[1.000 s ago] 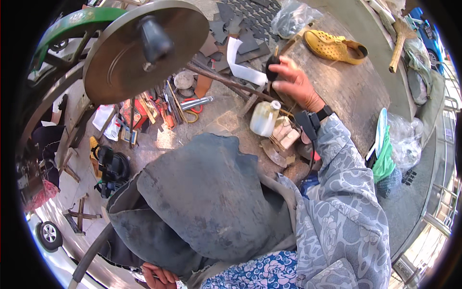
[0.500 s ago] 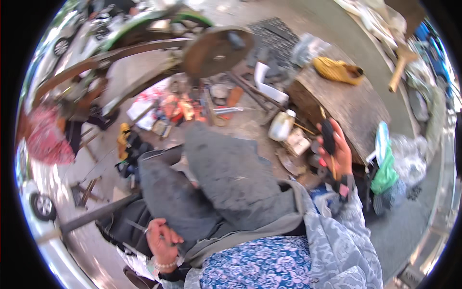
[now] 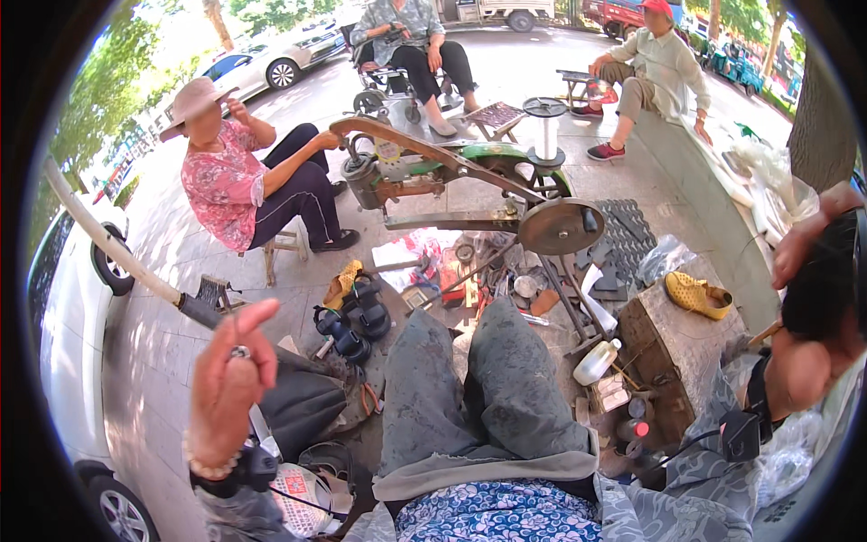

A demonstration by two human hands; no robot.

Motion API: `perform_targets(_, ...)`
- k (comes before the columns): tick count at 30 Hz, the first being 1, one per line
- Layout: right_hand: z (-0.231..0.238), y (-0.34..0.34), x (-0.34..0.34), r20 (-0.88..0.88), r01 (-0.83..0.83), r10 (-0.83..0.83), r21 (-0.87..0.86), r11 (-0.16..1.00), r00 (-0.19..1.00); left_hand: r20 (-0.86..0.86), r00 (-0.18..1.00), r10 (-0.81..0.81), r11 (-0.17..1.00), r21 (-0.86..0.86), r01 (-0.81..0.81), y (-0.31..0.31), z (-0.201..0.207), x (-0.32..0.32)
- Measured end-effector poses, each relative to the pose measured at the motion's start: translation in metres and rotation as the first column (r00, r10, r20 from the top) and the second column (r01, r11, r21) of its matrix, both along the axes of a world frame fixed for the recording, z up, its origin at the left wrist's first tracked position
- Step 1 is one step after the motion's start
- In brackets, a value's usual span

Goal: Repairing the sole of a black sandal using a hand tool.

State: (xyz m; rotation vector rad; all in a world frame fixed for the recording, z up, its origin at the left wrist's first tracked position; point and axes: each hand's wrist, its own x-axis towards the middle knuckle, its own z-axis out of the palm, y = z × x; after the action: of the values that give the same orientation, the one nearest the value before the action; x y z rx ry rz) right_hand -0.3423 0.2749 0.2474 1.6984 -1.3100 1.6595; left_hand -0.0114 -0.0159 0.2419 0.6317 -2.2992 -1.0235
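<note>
My left hand (image 3: 226, 393) is raised at the left, with a ring on one finger and a beaded bracelet at the wrist. Its fingers are drawn together; whatever they pinch is too thin to make out, though a faint line shows above them. Close to the camera at the right edge, my right hand (image 3: 799, 366) grips a black oblong bundle (image 3: 824, 280) on a thin wooden stick (image 3: 766, 334). Part of that hand is cut off by the rim. Grey cloth (image 3: 533, 379) covers my lap between the hands.
A hand-cranked sewing machine (image 3: 452, 172) stands ahead; a seated person in pink (image 3: 217, 181) has a hand on it. Two other people sit farther off. Yellow shoe (image 3: 697, 295) on a wooden box (image 3: 650, 334), white bottle (image 3: 598, 361), black sandals (image 3: 352, 316), scattered tools.
Both hands have risen, the left from beside my lap, the right from by the box up to the right edge with the black bundle. The view has swung upward, showing more people.
</note>
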Motion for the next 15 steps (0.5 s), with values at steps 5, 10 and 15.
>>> perform_targets(5, -0.004, -0.025, 0.004, 0.017, -0.069, 0.069, -0.031, 0.997, 0.997, 0.120, 0.985, 0.123, 0.946, -0.314, -0.079, 0.043, 0.070, 0.017)
perform_targets(10, 0.002, -0.044, 0.014, -0.006, -0.066, 0.065, -0.018, 0.998, 0.998, 0.074, 0.994, 0.076, 0.979, -0.195, -0.060, 0.044, 0.062, -0.002)
perform_targets(15, 0.020, -0.062, 0.042, -0.167, -0.075, 0.072, -0.017, 0.997, 0.983, 0.015, 0.996, 0.083, 0.926, -0.371, -0.071, 0.073, 0.084, 0.013)
